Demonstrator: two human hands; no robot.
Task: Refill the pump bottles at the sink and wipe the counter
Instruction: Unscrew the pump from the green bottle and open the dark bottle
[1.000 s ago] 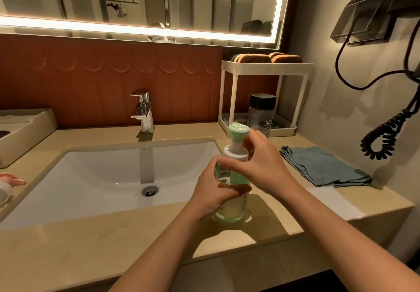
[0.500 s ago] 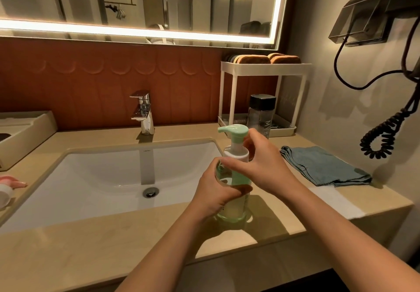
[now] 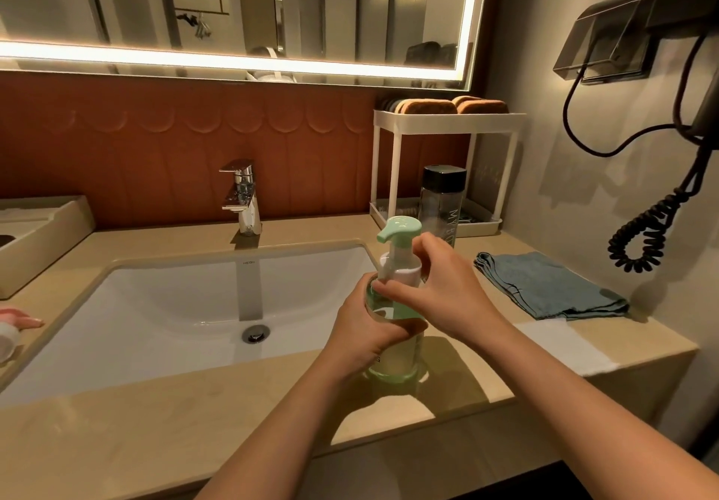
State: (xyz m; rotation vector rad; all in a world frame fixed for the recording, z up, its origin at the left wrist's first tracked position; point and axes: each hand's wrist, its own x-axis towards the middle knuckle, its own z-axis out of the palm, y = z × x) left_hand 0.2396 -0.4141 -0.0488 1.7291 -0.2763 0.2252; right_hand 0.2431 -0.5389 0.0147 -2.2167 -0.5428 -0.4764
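Both arms are showing bare, meeting just right of frame centre. The left forearm (image 3: 280,418) is angling up from bottom centre. The left grip (image 3: 365,332) is wrapping its fingers and thumb round the body of the pump bottle (image 3: 400,361). The right forearm (image 3: 583,402) is stretching in from the lower right corner. The right grip (image 3: 447,289) is sitting just above the left one, fingers curling round the bottle's neck, thumb lying across its front.

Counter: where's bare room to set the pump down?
Widest: the counter strip between sink and front edge, left of the pump bottle. Also the back strip between faucet and rack. Right end is crowded: blue cloth, dark bottle, rack.
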